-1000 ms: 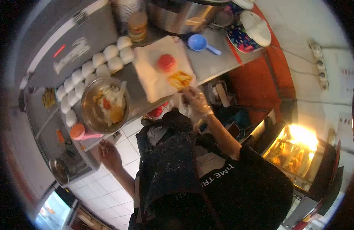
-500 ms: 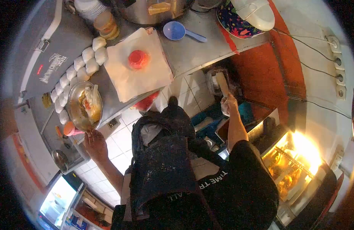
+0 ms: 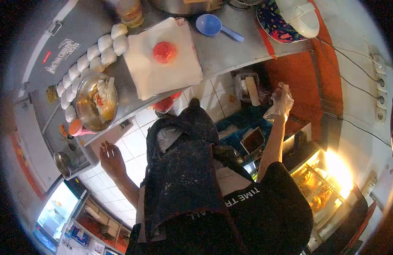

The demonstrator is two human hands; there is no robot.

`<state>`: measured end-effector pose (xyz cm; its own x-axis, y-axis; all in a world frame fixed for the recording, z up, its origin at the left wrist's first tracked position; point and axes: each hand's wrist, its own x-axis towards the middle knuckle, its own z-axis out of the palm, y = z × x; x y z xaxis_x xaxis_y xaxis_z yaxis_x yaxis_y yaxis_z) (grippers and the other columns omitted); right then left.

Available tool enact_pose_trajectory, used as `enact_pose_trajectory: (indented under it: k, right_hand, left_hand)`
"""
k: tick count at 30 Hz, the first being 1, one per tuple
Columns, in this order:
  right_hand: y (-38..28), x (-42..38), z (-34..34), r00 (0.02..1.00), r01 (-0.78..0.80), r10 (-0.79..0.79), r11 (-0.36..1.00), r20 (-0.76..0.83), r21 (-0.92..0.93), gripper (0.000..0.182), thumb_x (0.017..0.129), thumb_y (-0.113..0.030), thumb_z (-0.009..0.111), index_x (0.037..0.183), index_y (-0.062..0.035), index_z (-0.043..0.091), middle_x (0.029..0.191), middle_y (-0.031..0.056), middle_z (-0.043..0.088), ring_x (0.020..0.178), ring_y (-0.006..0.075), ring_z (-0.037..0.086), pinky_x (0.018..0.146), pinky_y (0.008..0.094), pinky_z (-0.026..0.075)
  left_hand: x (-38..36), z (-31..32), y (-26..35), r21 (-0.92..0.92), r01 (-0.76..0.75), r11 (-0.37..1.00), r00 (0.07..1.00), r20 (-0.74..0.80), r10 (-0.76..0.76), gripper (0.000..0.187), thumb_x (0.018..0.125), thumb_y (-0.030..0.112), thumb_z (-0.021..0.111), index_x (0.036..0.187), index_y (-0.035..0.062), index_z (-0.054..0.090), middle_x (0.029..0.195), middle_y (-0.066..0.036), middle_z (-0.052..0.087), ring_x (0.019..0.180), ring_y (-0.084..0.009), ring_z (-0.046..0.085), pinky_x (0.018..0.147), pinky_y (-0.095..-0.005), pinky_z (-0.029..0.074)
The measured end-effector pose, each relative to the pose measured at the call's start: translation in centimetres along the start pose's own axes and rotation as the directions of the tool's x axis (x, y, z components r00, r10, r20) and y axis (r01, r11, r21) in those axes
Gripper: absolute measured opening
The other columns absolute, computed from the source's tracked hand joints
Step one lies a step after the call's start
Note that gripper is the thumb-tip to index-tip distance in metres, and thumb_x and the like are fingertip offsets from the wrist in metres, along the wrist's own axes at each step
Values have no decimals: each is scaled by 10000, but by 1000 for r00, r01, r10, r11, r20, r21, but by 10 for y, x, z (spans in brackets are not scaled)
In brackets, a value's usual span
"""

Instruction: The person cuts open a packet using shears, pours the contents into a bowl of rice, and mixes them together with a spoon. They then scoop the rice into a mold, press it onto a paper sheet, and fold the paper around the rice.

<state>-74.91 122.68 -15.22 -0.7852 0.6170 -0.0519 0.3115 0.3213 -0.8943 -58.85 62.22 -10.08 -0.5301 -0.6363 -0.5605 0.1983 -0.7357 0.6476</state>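
My left hand [image 3: 112,161] is open and bare, its fingers slightly apart, below the counter's front edge. Nearest to it are a pink-handled utensil [image 3: 76,127] and a steel bowl [image 3: 86,111], which holds a yellowish mixture, a red patch and a pale-handled utensil. My right hand [image 3: 281,102], in a clear plastic glove, hangs with loosely bent fingers and nothing visible in them. To its left, a flat beige bar [image 3: 252,91] rests across a plastic-lined container [image 3: 239,87] on the lower level.
White dough balls [image 3: 94,52] line the counter [image 3: 224,59] beside paper sheets [image 3: 141,76] with a red bowl-shaped item [image 3: 164,52] on top. A blue ladle [image 3: 209,25] and patterned container [image 3: 277,25] lie farther back. At lower right stands a lit glass case [image 3: 311,182].
My right hand has moved right, away from the beige bar, which now rests more upright in view. My left hand has drawn back from the steel bowl's rim. The view has shifted slightly.
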Motion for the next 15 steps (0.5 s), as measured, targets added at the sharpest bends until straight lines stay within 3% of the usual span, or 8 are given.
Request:
enact_pose_trajectory:
  k: [2, 3, 5, 6, 9, 10, 13, 15]
  right_hand:
    - [-48, -14, 20, 950, -293, 312, 875, 15, 386, 330, 941, -351, 613, 1024, -35, 662, 734, 29, 600, 578, 111, 538, 550, 231, 473]
    - [-69, -24, 31, 952, -291, 306, 874, 23, 390, 330, 941, -351, 613, 1024, -35, 662, 734, 29, 600, 578, 111, 538, 550, 231, 473]
    - [-102, -50, 51, 982, -188, 183, 909, 49, 373, 360, 948, -367, 602, 1060, -28, 653, 720, 11, 589, 577, 70, 527, 543, 196, 457]
    - [-111, -60, 60, 977, -214, 190, 901, 99, 377, 376, 948, -384, 599, 1086, -37, 646, 731, -5, 586, 588, 55, 517, 538, 196, 441]
    - [-156, -111, 95, 964, -264, 209, 835, 166, 482, 392, 946, -383, 606, 1113, -30, 632, 755, -9, 592, 603, 53, 511, 537, 196, 422]
    - [-168, -127, 108, 965, -250, 180, 847, 190, 469, 421, 942, -383, 612, 1150, -16, 611, 771, -11, 597, 610, 61, 509, 541, 201, 412]
    - [-181, -169, 155, 947, -296, 213, 869, 242, 396, 430, 942, -363, 617, 1164, 3, 600, 775, -1, 604, 622, 70, 528, 561, 207, 433]
    - [-151, -180, 183, 886, -185, 18, 930, 463, 317, 329, 929, -250, 648, 1169, -26, 618, 784, 35, 625, 656, 110, 582, 613, 232, 488]
  left_hand:
    - [-1, 9, 2, 108, 13, 994, 997, -74, -5, 327, 980, 189, 488, 1250, 5, 494, 1258, -151, 515, 1047, -250, 518, 952, -373, 473]
    - [4, -3, 1, 183, -40, 982, 999, 36, 34, 360, 969, 212, 501, 1270, 15, 493, 1270, -144, 512, 1057, -246, 513, 956, -382, 462]
    - [17, -2, 7, 233, 11, 972, 1000, 8, -13, 377, 959, 226, 511, 1279, 27, 497, 1278, -135, 517, 1068, -238, 505, 962, -385, 449]
    - [15, 7, 6, 343, -62, 937, 998, 47, 49, 370, 960, 247, 500, 1270, 44, 514, 1289, -123, 520, 1077, -221, 496, 948, -369, 440]
    - [28, 8, 16, 487, -148, 861, 985, 155, 81, 344, 974, 276, 493, 1239, 65, 549, 1148, -94, 596, 906, -144, 558, 778, -295, 475]
    - [34, 12, 18, 574, -182, 799, 983, 119, 139, 324, 964, 271, 540, 1209, 60, 568, 1026, -81, 632, 808, -122, 573, 688, -260, 480]
    - [49, 12, 30, 635, -411, 654, 910, 324, 257, 254, 901, 186, 671, 1098, 34, 622, 941, -67, 649, 740, -108, 567, 615, -250, 467]
    - [53, 25, 35, 775, -421, 471, 906, 333, 262, 230, 877, 157, 702, 1053, 21, 643, 913, -55, 661, 706, -104, 566, 595, -255, 457]
